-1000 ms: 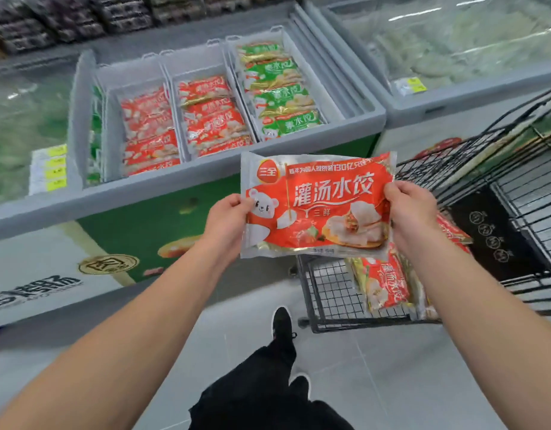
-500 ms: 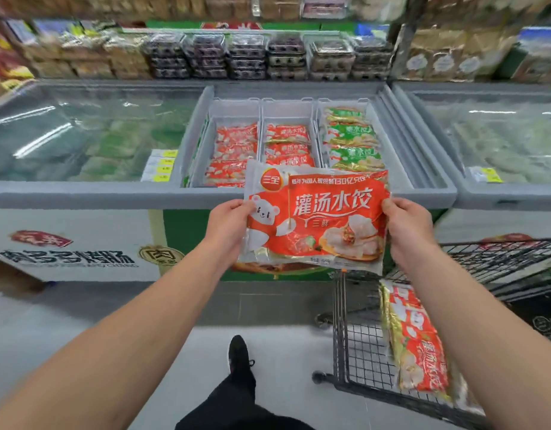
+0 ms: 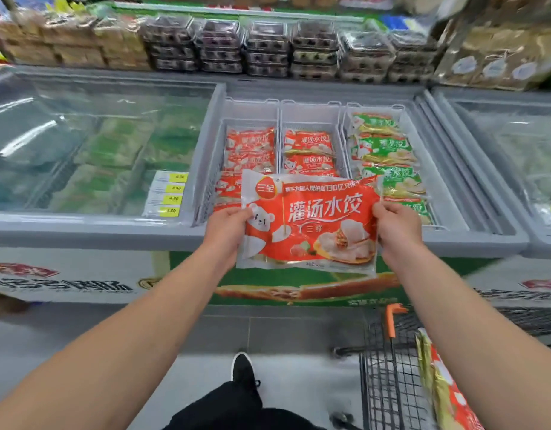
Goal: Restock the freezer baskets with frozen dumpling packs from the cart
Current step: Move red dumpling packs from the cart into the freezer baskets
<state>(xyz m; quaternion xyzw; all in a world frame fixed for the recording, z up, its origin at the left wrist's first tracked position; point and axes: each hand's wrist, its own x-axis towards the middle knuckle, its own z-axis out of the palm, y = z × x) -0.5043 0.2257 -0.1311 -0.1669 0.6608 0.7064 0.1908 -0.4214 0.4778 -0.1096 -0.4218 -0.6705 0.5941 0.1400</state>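
Red dumpling pack (image 3: 310, 221) held flat btwn both hands, left hand (image 3: 227, 226) gripping its left edge, right hand (image 3: 397, 226) gripping its right edge, freezer baskets (image 3: 311, 119) just beyond hands, cart (image 3: 392, 367) below right forearm w/ another pack (image 3: 448, 389) inside

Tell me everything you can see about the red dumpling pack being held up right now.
The red dumpling pack is a flat, glossy plastic bag, orange-red with a clear sealed border, white characters, a cartoon bear and pictured dumplings. It faces the camera, tilted slightly, in the air before the open freezer's front rim. The left hand grips its left edge, the right hand its right edge.
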